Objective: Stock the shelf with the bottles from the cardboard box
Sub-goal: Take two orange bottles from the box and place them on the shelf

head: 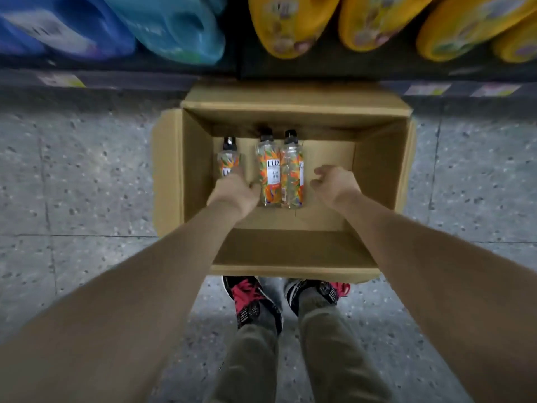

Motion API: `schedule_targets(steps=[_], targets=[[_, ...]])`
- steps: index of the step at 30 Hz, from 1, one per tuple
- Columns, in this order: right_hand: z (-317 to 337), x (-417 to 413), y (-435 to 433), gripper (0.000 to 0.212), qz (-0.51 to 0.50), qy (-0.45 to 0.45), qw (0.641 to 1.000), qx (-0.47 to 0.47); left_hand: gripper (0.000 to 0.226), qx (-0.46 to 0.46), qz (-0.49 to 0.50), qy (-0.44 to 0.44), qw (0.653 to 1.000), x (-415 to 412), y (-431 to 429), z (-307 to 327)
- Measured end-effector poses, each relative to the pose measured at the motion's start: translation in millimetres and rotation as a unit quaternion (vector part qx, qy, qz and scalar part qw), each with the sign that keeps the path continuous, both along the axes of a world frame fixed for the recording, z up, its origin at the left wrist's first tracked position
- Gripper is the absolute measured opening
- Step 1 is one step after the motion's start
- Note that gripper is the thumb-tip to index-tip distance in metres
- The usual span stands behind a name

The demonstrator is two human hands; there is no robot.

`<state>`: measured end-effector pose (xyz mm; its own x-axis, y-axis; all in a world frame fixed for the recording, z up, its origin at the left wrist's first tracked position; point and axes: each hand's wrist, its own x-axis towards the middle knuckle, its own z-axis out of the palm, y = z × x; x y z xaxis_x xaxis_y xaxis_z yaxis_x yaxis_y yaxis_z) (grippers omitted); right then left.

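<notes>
An open cardboard box (380,167) stands on the floor below me, against the shelf. Three clear bottles with orange floral labels and black caps lie in it. My left hand (235,191) is wrapped around the lower end of the left bottle (229,158). The middle bottle (268,170) and the right bottle (292,173) lie side by side, touching. Just right of the right bottle hovers my right hand (334,184), fingers curled and apart, holding nothing.
The dark bottom shelf (319,68) runs across the top, with price tags on its edge. Blue and teal refill bags (174,27) sit on its left, yellow bags (293,24) on its right. My shoes (252,298) stand on the speckled floor behind the box.
</notes>
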<state>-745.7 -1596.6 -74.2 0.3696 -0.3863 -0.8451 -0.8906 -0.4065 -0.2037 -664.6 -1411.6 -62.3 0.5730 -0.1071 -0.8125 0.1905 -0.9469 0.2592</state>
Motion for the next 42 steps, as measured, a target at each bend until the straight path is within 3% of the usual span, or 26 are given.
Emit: schedule_targets(steps=[8,13,18,22,27,32,35,42], targets=[[-131.4,4.7,-15.3,0.042,-0.076,-0.074,0.994,-0.022,0.062,0.01,-0.081,-0.045,0.996,-10.4,-10.4,-128.0],[-159.6,-5.1,-9.3,0.057,-0.09,-0.071,0.992,0.045,0.075,-0.016,-0.022,-0.02,0.999,-13.2,-13.8,-161.0],[-178.1,-4.4,-2.2,0.047,-0.191,-0.083,0.963,0.172,0.071,-0.028,0.034,-0.018,0.999,-9.5,-19.4,-182.7],[-188.5,-5.5,-2.2,0.036,-0.234,-0.085,0.941,0.23,0.066,-0.023,0.061,-0.01,0.998,-10.3,-23.5,-189.2],[-191.0,-8.3,6.7,0.06,-0.288,-0.099,0.931,0.203,0.07,-0.011,0.083,0.004,0.996,-12.4,-27.8,-191.7],[-181.1,-16.4,7.8,0.042,-0.315,-0.092,0.922,0.207,0.082,-0.032,0.084,-0.006,0.996,-18.3,-27.2,-180.1],[-164.9,-19.7,6.4,0.039,-0.305,-0.091,0.924,0.212,0.083,-0.057,0.076,0.005,0.995,-20.4,-21.1,-168.4],[-82.3,-28.7,-10.9,0.061,-0.268,-0.151,0.927,0.216,0.073,-0.154,0.102,-0.001,0.983,-33.1,-16.2,-85.2]])
